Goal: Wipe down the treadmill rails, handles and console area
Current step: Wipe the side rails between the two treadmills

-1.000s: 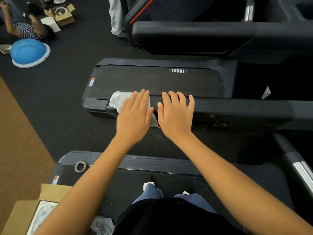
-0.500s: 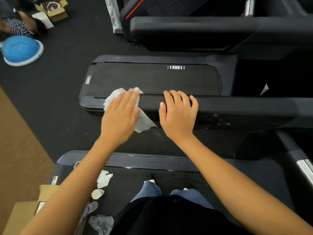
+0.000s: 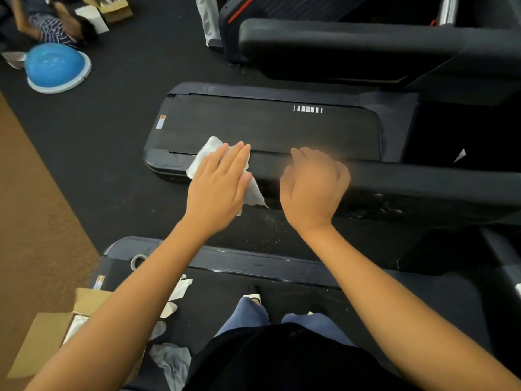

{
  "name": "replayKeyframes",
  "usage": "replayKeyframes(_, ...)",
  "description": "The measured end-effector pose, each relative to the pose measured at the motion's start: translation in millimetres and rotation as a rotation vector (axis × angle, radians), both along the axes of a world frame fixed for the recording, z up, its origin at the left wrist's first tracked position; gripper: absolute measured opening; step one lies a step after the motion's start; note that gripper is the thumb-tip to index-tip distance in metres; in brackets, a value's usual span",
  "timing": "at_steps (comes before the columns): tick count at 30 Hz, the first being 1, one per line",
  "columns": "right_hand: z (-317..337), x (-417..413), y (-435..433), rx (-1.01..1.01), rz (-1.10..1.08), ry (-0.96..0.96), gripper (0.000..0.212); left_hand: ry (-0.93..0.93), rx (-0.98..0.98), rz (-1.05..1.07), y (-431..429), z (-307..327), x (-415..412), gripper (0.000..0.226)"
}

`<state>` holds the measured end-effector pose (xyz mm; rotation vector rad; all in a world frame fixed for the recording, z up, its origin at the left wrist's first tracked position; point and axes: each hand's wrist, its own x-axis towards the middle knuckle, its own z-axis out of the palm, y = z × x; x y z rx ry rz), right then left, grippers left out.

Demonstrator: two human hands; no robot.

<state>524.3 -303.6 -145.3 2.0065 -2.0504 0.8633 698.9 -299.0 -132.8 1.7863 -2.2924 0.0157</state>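
A black treadmill handrail [image 3: 423,184] runs left to right in front of me. My left hand [image 3: 218,184] lies flat with straight fingers on a white cloth [image 3: 204,156], pressing it onto the rail's left end. A corner of the cloth hangs down below the rail. My right hand [image 3: 313,187] is over the rail just right of the cloth. It is motion-blurred, with fingers loosely curled toward the rail's far edge and nothing in them. Beyond the rail lies the neighbouring treadmill's belt [image 3: 267,128].
I stand on a treadmill deck with used wipes [image 3: 172,359], a tape roll [image 3: 138,261] and an open cardboard box [image 3: 42,342] at its left end. A blue balance dome [image 3: 56,67] and a person [image 3: 50,26] lying on the floor are far left. Another padded rail [image 3: 366,43] crosses the top.
My left hand slid the cloth left along the rail and has come back slightly right. My right hand, flat on the rail before, now has curled fingers and is blurred.
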Motion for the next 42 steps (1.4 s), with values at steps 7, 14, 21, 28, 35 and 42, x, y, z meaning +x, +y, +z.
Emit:
replayKeyframes(7,5.2,5.7,1.9,0.044,-0.007,0.013,0.037,0.103,-0.014,0.16,-28.5,6.3,-19.8,0.056)
replayKeyframes(14,3.6,4.6,6.7,0.101,0.036,0.042,0.043,0.068,-0.001,0.125,18.6,-8.8,-26.1,0.052)
replayKeyframes(21,7.4,13.0,11.9,0.161,0.023,0.074,0.049,0.093,0.009,0.12,-21.7,3.4,-22.9,0.053)
replayKeyframes(28,1.0,26.3,14.7,0.144,0.035,0.061,0.049,0.053,-0.013,0.071,13.2,-4.8,-19.5,0.05)
replayKeyframes(35,-0.7,22.7,14.8,0.119,0.059,0.052,0.048,0.262,0.041,0.129,-25.7,9.2,9.9,0.047)
replayKeyframes(42,0.4,21.6,15.5,0.132,0.075,0.049,0.047,0.563,0.061,0.488,-25.8,8.3,0.4,0.04)
